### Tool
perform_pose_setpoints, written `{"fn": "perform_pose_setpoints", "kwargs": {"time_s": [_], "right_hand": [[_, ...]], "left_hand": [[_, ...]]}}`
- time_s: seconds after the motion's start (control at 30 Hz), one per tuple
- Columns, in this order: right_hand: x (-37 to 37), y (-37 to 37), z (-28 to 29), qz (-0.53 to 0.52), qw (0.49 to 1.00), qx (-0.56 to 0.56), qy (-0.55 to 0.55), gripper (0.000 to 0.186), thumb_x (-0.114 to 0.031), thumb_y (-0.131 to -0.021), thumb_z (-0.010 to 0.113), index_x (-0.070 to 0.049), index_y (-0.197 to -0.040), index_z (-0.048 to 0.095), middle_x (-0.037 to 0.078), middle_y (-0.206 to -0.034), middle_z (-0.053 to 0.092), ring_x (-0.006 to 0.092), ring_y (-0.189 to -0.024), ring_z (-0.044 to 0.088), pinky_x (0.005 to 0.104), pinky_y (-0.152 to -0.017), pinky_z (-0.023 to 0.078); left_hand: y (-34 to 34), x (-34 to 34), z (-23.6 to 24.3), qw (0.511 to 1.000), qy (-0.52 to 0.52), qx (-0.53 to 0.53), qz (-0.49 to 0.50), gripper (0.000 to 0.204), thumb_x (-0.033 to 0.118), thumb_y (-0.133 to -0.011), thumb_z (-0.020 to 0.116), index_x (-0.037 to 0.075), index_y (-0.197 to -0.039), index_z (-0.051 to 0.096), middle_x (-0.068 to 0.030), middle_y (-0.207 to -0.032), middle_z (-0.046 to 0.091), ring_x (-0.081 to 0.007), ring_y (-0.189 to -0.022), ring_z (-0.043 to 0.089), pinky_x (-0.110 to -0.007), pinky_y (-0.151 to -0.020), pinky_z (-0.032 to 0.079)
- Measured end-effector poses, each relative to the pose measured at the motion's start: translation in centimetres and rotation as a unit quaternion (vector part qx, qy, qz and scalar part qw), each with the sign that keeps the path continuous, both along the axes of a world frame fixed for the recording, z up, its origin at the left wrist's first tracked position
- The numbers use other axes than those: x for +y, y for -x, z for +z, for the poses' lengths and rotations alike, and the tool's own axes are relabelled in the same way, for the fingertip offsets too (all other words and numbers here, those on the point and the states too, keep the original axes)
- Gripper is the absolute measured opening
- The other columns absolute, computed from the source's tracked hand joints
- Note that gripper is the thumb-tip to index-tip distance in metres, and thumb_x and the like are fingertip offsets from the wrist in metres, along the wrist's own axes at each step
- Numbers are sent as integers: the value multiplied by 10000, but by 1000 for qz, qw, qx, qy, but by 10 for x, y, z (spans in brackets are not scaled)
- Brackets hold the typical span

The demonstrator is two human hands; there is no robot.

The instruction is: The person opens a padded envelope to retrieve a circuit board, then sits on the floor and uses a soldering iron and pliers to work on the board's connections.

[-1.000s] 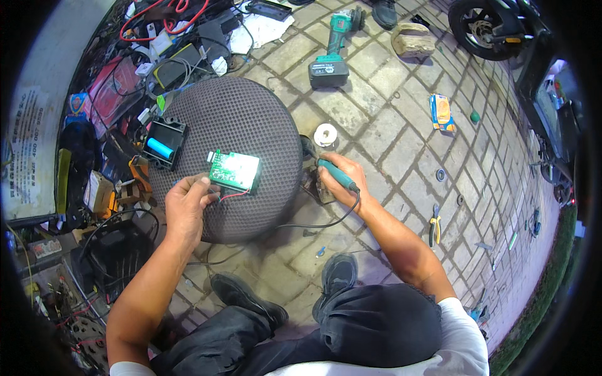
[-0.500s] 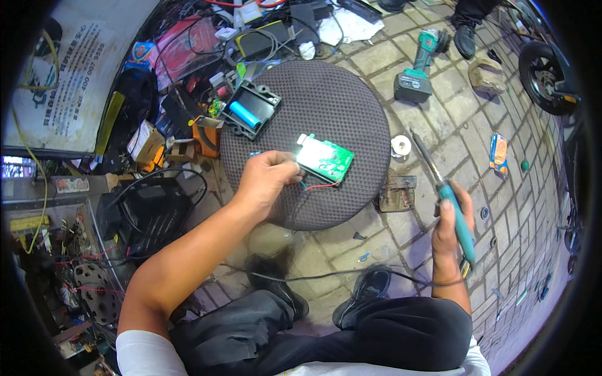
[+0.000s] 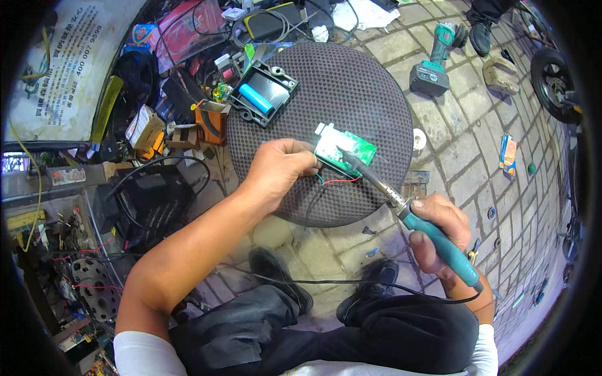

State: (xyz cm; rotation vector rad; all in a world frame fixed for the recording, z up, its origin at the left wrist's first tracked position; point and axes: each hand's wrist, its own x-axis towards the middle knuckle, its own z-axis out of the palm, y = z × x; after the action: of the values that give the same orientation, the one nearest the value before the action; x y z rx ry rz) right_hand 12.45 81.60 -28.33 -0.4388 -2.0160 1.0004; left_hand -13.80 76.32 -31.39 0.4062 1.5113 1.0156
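My left hand (image 3: 285, 169) pinches the left edge of a green circuit board (image 3: 362, 149), holding it above a round, dark stool top (image 3: 376, 94) with a textured surface. Red and dark thin wires hang from the board's near side. In my right hand (image 3: 442, 229) is a soldering iron (image 3: 433, 241) with a teal handle; its dark tip lies over the board's face, and I cannot tell if it touches. A black cord trails from the handle across my legs. On the stool's far left rests an open black case (image 3: 285, 81) with a blue cylindrical battery (image 3: 256, 98) inside.
A teal cordless power tool (image 3: 433, 69) stands on the paving at the far right, near a wooden block (image 3: 500, 76). Beside the stool sits a solder spool (image 3: 419, 139). Cluttered parts and cables crowd the left. Another person's shoe (image 3: 480, 39) shows at the top right.
My right hand has brought the soldering iron leftward and turned it, so its tip is now over the circuit board. The left hand keeps its hold; the whole view has shifted slightly.
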Motion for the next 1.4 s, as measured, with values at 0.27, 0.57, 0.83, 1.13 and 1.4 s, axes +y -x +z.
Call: {"fn": "perform_pose_setpoints", "kwargs": {"time_s": [0.27,0.57,0.83,1.13,1.4], "right_hand": [[15,8,28,15,985,-131,111,298,-83,-780,621,53,-1043,594,146,-788,658,207,-646,651,283,-584,510],[21,30,34,-8,978,-178,107,316,-164,-755,659,40,-995,622,119,-705,654,181,-585,647,280,-550,512],[3,20,25,-80,959,-183,198,331,-230,-798,667,29,-999,618,104,-705,644,155,-567,610,271,-532,481],[-7,6,11,-68,972,-85,210,400,-212,-858,621,6,-1177,519,118,-767,600,149,-625,582,268,-559,470],[0,24,-1,12,997,-25,73,486,101,-699,683,-49,-1147,571,117,-818,622,193,-675,582,294,-571,467]], "left_hand": [[6,-4,-11,1000,-16,4,-23,195,15,-788,607,-65,-966,622,-88,-844,662,-141,-767,621,-259,-733,492],[7,-6,-15,998,-7,53,-34,55,-7,-748,625,-32,-701,612,-95,-913,627,-146,-775,588,-265,-726,469],[7,-9,-19,998,-17,42,-37,50,-13,-769,615,-37,-725,610,-81,-917,625,-107,-763,567,-238,-720,465],[-2,-25,-9,981,-164,107,-15,69,32,-807,655,-22,-807,612,-38,-916,595,-72,-702,541,-216,-624,441],[-31,-35,44,985,-107,-13,-137,106,44,-887,611,-12,-975,589,-22,-767,600,-73,-641,585,-201,-582,487]]}}
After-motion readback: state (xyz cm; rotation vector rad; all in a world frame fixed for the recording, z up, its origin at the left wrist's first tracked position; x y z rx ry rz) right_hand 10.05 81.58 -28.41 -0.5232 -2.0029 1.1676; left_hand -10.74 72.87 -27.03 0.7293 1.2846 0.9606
